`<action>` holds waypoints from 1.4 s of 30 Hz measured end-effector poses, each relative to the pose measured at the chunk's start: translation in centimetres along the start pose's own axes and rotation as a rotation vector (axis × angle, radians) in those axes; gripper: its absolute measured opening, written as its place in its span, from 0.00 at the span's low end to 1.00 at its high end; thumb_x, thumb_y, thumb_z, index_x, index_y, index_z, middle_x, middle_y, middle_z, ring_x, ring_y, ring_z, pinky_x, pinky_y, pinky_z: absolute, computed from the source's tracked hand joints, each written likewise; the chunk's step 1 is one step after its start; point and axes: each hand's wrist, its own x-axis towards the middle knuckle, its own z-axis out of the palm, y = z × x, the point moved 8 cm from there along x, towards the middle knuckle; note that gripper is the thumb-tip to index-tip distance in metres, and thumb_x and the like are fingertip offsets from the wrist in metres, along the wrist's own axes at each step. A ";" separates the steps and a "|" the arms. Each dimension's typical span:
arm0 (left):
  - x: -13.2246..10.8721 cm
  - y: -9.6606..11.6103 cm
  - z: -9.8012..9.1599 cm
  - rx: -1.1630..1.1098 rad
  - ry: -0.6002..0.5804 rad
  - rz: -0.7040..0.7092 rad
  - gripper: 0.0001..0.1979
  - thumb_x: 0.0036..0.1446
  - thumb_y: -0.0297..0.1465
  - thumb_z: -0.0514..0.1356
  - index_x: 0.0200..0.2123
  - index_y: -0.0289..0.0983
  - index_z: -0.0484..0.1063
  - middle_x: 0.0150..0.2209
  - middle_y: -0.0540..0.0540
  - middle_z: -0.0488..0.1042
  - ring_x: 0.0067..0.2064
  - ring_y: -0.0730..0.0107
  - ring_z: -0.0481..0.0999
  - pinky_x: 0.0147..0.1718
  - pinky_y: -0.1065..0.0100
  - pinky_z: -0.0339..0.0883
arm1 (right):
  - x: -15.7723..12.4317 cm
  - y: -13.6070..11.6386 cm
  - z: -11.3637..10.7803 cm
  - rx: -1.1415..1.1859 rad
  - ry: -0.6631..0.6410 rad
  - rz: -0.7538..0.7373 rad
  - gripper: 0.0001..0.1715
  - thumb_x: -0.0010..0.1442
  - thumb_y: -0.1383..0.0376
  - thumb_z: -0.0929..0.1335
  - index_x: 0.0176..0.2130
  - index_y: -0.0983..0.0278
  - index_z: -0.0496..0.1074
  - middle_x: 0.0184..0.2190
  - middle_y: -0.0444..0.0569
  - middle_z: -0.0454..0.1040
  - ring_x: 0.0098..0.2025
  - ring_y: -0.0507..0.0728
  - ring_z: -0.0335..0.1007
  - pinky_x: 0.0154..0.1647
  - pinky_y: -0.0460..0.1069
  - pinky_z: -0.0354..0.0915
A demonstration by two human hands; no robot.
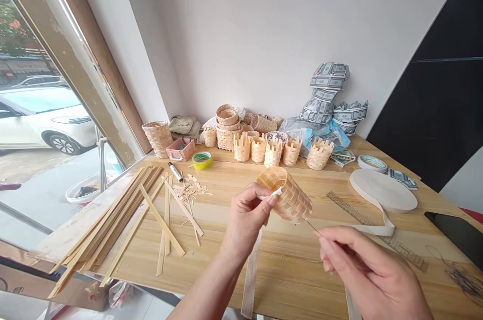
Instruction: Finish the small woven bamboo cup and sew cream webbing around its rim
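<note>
Head view: my left fingers [258,196] grip a woven bamboo basket [290,199] above the desk [226,174], its wall woven closed (notch-topped baskets [241,149] stand behind), while my right fingers [328,244] pinch a thin needle [313,229] just beside it.

The person's own body shows as two bare arms, with no cloth reaching into view: a left hand [247,217] with slim, tapering fingers and a smooth back, running into a narrow wrist and a slender left forearm [211,292] that leaves the picture at the bottom edge. The left thumbnail [273,200] is short and neatly trimmed. The right hand [358,264] looks much the same, long-fingered and lean, though motion blur softens its fingers and hides any nails, and its wrist [402,300] is cut off at the lower right corner.
</note>
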 end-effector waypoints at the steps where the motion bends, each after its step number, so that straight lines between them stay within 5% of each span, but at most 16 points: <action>1: -0.1 0.1 0.1 0.014 -0.005 0.010 0.11 0.45 0.35 0.64 0.21 0.33 0.69 0.18 0.55 0.60 0.15 0.86 0.55 0.14 0.78 0.47 | 0.7 -1.0 0.5 -0.035 0.003 -0.050 0.06 0.57 0.64 0.63 0.30 0.61 0.67 0.18 0.38 0.67 0.19 0.47 0.64 0.20 0.40 0.60; 6: -0.5 0.5 0.1 0.026 -0.042 0.050 0.10 0.46 0.34 0.63 0.23 0.33 0.70 0.21 0.54 0.61 0.16 0.86 0.55 0.14 0.78 0.48 | 2.4 -4.7 1.8 -0.260 0.099 -0.286 0.11 0.59 0.68 0.60 0.28 0.63 0.67 0.16 0.39 0.68 0.14 0.47 0.61 0.17 0.43 0.55; 10: -0.6 0.4 -0.2 0.016 -0.035 0.034 0.09 0.47 0.34 0.63 0.23 0.34 0.71 0.21 0.54 0.61 0.17 0.86 0.55 0.14 0.78 0.47 | 2.3 -5.4 2.3 -0.305 0.103 -0.348 0.12 0.58 0.72 0.58 0.37 0.66 0.70 0.27 0.45 0.76 0.22 0.49 0.70 0.23 0.44 0.60; 15: -0.6 0.3 -0.3 -0.020 -0.026 0.003 0.08 0.47 0.33 0.63 0.23 0.34 0.70 0.19 0.55 0.60 0.16 0.86 0.54 0.14 0.78 0.46 | 2.2 -5.1 2.7 -0.336 0.061 -0.356 0.17 0.57 0.75 0.58 0.44 0.68 0.69 0.36 0.48 0.77 0.29 0.52 0.74 0.26 0.44 0.64; 29: -0.5 0.2 0.0 0.051 -0.013 0.005 0.10 0.45 0.35 0.63 0.22 0.34 0.70 0.20 0.54 0.61 0.17 0.84 0.55 0.14 0.78 0.48 | 2.0 -4.2 2.9 -0.321 0.031 -0.329 0.19 0.57 0.75 0.57 0.45 0.68 0.68 0.36 0.51 0.76 0.30 0.54 0.74 0.30 0.47 0.67; 35: -1.1 2.7 0.5 0.391 0.001 0.297 0.06 0.50 0.31 0.60 0.23 0.35 0.72 0.22 0.50 0.64 0.22 0.78 0.60 0.19 0.76 0.55 | 1.9 -3.9 2.8 -0.310 0.045 -0.310 0.17 0.57 0.75 0.58 0.43 0.69 0.69 0.31 0.48 0.77 0.26 0.52 0.73 0.26 0.46 0.65; 42: -3.2 4.0 2.3 0.964 -0.024 0.729 0.06 0.54 0.25 0.56 0.31 0.36 0.72 0.23 0.49 0.67 0.24 0.77 0.65 0.24 0.76 0.59 | 1.2 -1.8 2.8 -0.231 0.038 -0.096 0.11 0.60 0.67 0.59 0.30 0.63 0.67 0.21 0.41 0.73 0.17 0.48 0.66 0.20 0.43 0.58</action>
